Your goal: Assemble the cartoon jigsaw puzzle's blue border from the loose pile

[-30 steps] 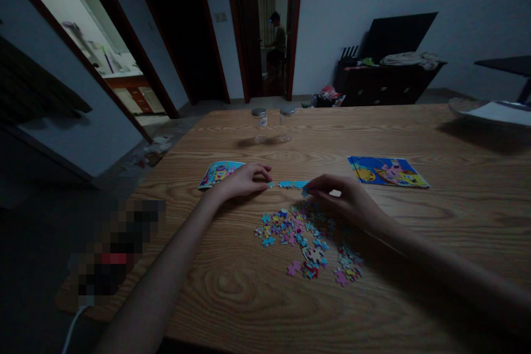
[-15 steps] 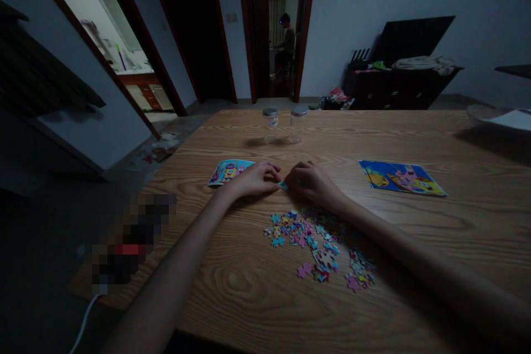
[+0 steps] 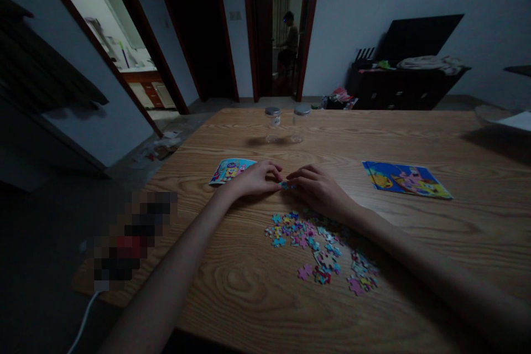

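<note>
Small light-blue puzzle pieces (image 3: 285, 185) lie between the fingertips of my two hands on the wooden table. My left hand (image 3: 260, 178) has its thumb and fingertips closed at their left side. From the right, my right hand (image 3: 321, 189) reaches in with bent fingers closed on them too; its thumb is hidden. Nearer to me is a loose pile of colourful puzzle pieces (image 3: 305, 235), partly under my right forearm. A cartoon picture card (image 3: 229, 170) with a light-blue background lies just behind my left hand and wrist.
Two clear jars with metal lids, a left jar (image 3: 272, 124) and a right jar (image 3: 301, 124), stand farther back. Another cartoon picture sheet (image 3: 409, 180) lies right. A glass dish (image 3: 493, 117) is near the far right edge. A person (image 3: 288, 41) sits beyond the doorway.
My right hand's fingers have stretched out a little and turned flatter beside the small pieces. My left hand stays in nearly the same place. The view has shifted slightly.
</note>
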A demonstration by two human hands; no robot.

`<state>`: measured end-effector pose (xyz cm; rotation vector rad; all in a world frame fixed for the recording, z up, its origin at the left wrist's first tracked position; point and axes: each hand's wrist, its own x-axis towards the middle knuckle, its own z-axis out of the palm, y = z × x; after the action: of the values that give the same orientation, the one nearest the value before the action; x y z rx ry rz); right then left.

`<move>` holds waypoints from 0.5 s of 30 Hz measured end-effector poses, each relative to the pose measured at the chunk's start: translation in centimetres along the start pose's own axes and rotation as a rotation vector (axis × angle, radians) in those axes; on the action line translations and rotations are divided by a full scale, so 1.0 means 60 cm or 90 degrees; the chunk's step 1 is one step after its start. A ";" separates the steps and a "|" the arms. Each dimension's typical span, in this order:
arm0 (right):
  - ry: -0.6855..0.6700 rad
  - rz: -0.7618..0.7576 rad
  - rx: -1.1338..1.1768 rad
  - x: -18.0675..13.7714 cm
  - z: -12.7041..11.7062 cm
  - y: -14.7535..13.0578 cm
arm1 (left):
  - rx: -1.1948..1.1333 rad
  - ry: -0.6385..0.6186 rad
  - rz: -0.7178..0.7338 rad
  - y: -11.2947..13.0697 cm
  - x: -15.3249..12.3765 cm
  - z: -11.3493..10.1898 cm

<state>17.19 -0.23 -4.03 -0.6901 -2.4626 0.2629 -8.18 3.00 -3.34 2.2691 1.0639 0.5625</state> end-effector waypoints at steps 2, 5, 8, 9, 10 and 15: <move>-0.029 -0.035 -0.013 -0.003 -0.001 -0.004 | -0.002 -0.006 0.002 0.000 0.000 0.000; -0.047 -0.041 -0.025 -0.006 0.000 -0.004 | -0.006 -0.001 -0.005 -0.002 0.001 0.000; -0.053 -0.033 -0.028 -0.007 0.000 -0.002 | -0.005 0.005 -0.011 -0.004 0.001 0.001; -0.055 -0.032 -0.033 -0.007 -0.001 -0.001 | 0.000 0.003 -0.011 -0.004 0.001 0.002; -0.057 -0.031 -0.039 -0.007 -0.003 -0.001 | 0.005 0.001 -0.010 -0.004 0.001 0.002; -0.065 -0.042 -0.031 -0.005 -0.008 -0.002 | 0.015 -0.001 -0.011 0.000 0.000 -0.001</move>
<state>17.65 -0.50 -3.72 -0.6277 -2.5916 0.2188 -8.18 3.03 -3.30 2.2784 1.0934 0.5428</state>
